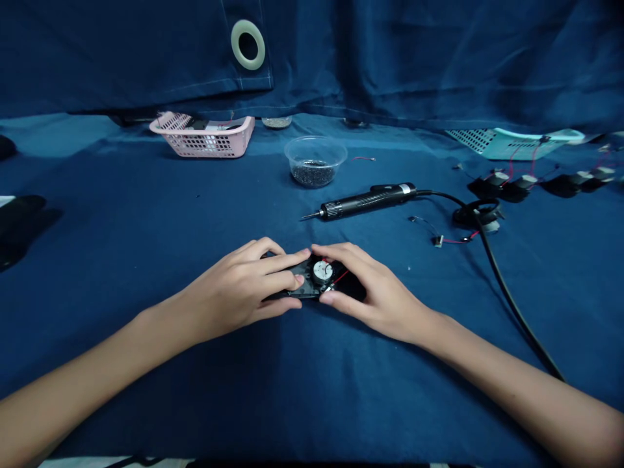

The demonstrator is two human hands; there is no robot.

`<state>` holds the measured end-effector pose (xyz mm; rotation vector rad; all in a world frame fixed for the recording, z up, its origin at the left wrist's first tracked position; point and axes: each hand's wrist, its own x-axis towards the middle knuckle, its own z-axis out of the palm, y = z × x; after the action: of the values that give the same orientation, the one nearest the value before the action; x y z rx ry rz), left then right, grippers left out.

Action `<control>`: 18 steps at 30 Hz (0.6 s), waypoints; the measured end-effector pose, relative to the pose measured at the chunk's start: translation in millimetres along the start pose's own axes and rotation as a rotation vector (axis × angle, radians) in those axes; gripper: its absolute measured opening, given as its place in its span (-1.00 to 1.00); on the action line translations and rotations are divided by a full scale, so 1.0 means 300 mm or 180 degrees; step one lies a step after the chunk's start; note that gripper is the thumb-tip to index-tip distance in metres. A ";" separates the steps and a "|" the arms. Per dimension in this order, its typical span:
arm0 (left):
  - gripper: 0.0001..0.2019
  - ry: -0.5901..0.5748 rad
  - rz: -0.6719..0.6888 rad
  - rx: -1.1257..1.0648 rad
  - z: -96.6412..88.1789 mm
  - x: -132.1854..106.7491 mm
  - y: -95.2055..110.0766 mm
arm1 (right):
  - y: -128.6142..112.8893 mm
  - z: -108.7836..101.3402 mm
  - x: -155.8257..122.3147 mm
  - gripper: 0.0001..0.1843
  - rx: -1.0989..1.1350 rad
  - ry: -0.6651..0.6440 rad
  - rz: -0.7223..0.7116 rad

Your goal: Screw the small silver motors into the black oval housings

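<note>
Left hand (pixel 238 292) and right hand (pixel 375 292) are grasping a black plastic housing (pixel 306 289) from opposite sides, steadying it on the blue cloth (pixel 146 364) nearest me, white hub (pixel 322 272) facing up. An electric screwdriver (pixel 368 201) is lying just farther, within reach; a clear bowl (pixel 316 146) of small dark parts is sitting beyond.

Electronics assembly workspace, blue cloth-covered table (pixel 146 260), electric screwdriver (pixel 368 201), pink basket (pixel 205 146)
</note>
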<state>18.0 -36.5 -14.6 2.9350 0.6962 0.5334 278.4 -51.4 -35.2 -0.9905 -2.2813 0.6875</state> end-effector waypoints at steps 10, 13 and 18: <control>-0.82 0.0053 0.0036 0.0055 0.006 -0.001 0.001 | -0.013 -0.020 0.036 -0.32 -0.0143 -0.0175 0.0114; -0.81 -0.0050 0.0029 0.0126 0.004 -0.001 0.003 | -0.015 -0.024 0.037 -0.30 -0.0141 -0.0211 0.0151; -0.80 -0.0156 0.0019 0.0225 -0.003 0.005 0.012 | -0.007 -0.028 0.042 -0.25 -0.0184 -0.0254 0.0204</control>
<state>20.4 -38.9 -12.7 3.0050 0.7156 0.4445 275.7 -41.1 -24.4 -1.0851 -2.3593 0.7029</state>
